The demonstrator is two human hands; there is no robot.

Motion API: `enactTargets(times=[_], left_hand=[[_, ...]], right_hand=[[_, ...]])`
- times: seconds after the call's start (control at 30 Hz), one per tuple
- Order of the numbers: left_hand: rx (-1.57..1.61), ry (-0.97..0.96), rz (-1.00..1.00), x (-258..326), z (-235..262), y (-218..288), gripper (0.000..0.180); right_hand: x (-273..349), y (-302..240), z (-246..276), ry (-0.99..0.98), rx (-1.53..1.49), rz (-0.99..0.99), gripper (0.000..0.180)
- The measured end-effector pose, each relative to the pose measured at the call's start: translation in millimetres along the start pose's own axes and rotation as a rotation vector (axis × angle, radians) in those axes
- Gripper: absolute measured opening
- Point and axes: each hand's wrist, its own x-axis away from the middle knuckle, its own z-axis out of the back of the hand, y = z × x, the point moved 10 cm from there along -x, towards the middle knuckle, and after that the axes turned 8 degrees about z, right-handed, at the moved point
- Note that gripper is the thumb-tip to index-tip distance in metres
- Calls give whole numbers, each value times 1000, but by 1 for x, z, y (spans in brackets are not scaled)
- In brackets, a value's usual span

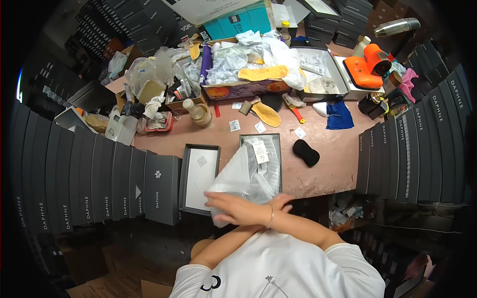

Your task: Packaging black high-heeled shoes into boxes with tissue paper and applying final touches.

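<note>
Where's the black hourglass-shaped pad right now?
Head view: the black pad lies on the pinkish-brown tabletop, just right of the open grey cardboard box holding white wrapping.

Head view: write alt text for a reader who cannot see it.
Forearms cross, right hand over white tissue spilling from an open box, left hand by its near right corner. Grey boxes flank the cluttered table.

Wrapping paper (232,174): translucent white
Open box (279,155): dark grey
Lid (200,175): white with grey hatched diamond
Sponge (306,153): black
Worktop (328,174): dusty pink
</note>
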Motion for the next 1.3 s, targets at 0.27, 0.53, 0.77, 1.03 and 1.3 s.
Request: enactTargets(times=[0.27,0.53,0.77,1.03,1.3], left_hand=[[245,1053,513,89,154,-181,51],[-115,1067,412,99,188,-141,50],[475,551,269,110,96,-22,104],[1172,926,292,117,124,-64,34],[1444,883,387,119,130,-142,39]], right_hand=[[158,154,4,-241,628,-698,35],[154,178,27,20,397,-784,36],[158,126,29,798,-777,-753,30],[62,57,108,395,450,-387,30],[50,56,-5,146,28,-376,35]])
